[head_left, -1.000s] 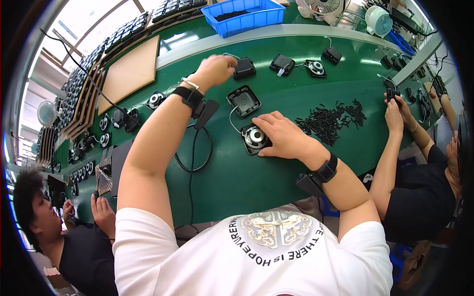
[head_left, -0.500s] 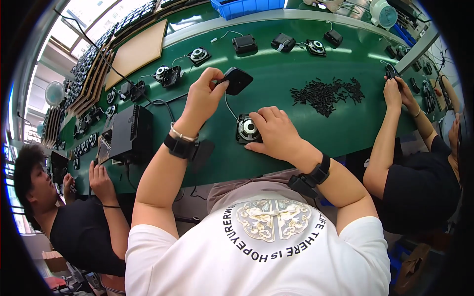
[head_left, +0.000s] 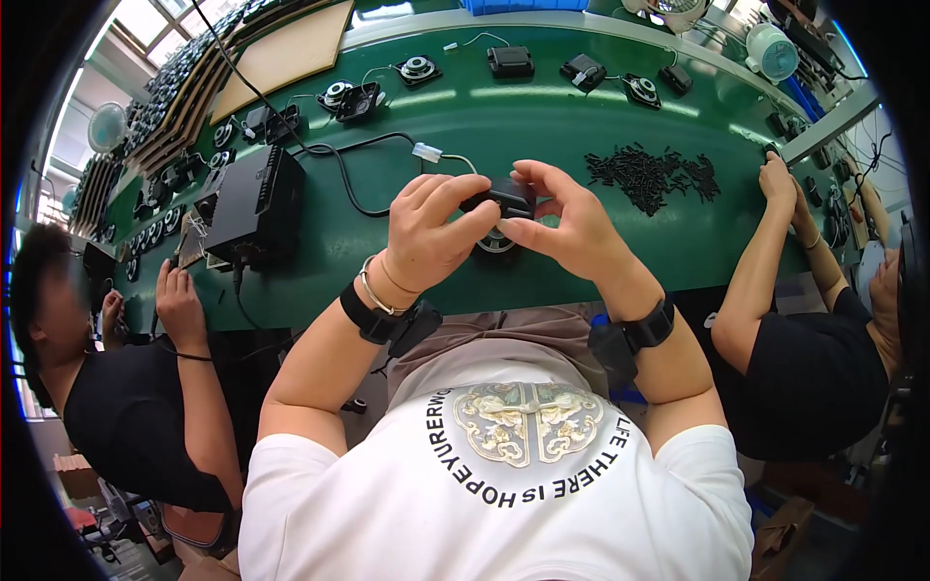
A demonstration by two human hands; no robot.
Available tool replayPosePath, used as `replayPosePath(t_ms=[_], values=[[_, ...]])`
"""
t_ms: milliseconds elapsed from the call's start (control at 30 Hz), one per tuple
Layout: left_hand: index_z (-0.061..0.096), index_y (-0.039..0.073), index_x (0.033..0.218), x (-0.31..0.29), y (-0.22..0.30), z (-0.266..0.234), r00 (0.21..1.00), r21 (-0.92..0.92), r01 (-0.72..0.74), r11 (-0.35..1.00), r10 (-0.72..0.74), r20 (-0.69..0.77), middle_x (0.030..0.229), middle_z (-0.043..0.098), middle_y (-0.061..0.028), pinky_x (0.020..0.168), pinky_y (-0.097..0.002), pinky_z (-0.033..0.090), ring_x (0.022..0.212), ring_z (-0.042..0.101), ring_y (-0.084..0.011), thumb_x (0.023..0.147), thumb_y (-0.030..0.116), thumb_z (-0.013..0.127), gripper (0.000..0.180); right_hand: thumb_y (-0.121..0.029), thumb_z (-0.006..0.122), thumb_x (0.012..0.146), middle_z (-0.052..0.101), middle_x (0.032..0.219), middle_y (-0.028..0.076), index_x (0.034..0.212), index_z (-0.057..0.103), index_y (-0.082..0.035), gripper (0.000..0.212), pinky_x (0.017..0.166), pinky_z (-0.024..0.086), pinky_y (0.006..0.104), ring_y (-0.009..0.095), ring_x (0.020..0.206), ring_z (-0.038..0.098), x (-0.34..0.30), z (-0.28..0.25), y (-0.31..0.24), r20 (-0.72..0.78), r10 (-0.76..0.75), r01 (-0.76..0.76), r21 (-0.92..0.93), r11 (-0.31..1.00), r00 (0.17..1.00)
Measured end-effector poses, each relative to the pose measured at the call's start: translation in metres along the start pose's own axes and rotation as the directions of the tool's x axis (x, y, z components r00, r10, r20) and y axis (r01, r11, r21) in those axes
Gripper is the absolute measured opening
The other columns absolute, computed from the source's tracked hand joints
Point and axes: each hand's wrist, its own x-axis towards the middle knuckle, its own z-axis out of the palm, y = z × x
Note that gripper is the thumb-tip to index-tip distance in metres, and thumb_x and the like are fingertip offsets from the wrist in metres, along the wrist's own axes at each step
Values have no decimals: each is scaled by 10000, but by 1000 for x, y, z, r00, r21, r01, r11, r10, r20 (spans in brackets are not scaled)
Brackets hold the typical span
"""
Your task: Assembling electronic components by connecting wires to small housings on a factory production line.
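My left hand (head_left: 433,230) and my right hand (head_left: 572,225) are closed on opposite sides of a black speaker housing (head_left: 511,197), near the front middle of the green table. Just below it, partly covered by the housing and my fingers, shows the round silver-and-black speaker (head_left: 496,240). Whether the two touch I cannot tell. A pale cable with a white plug (head_left: 426,152) sticks out beyond the housing, its plug lying on the table above my left hand.
Right of my hands lies a heap of small black sticks (head_left: 647,177). A black box-shaped device (head_left: 257,198) with cables stands at left. More speakers (head_left: 418,68) and housings (head_left: 511,62) line the back. Co-workers sit on both sides.
My left hand has brought the housing down and right, over the speaker. The right hand has moved from the speaker to the housing's side. The white plug has come into sight.
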Motion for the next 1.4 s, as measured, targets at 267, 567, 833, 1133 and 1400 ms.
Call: replayPosePath(t_ms=[267,567,833,1133,1400], values=[[663,100,984,-1,-5,10,999,-135,25,991,-31,-41,1022,632,-48,682,-342,508,770,642,-230,702,3,707,301,-186,808,803,536,1294,110,1397,419,63,753,1027,436,308,166,1186,530,17,-10,13,250,113,-171,225,959,962],[671,25,1049,-9,-16,5,539,-548,788,280,-744,395,918,646,-29,668,-259,490,767,607,-116,856,65,717,202,-141,826,725,498,1330,131,1389,439,26,787,1068,406,348,242,1237,507,7,9,12,-53,-267,247,-241,939,962],[652,-3,1006,-8,-17,16,643,-560,740,372,-635,428,848,607,28,681,-196,448,773,532,-34,918,82,695,129,-162,847,673,514,1283,177,1338,480,13,779,994,462,379,329,1171,545,4,21,13,-70,-298,234,-461,856,952],[660,-2,1014,-6,-20,11,672,-783,597,174,-642,370,856,640,7,669,-220,474,750,559,-55,924,94,684,134,-183,846,638,581,1209,190,1262,554,25,720,918,519,391,345,1070,609,0,20,21,9,-342,267,-643,718,940],[688,-2,988,-19,-16,21,616,-400,787,470,-563,551,824,651,-25,670,-261,489,729,584,-113,883,115,715,159,-183,829,647,596,1208,190,1258,562,34,701,919,519,384,334,1077,612,-3,21,31,-18,-299,233,-583,779,954]])
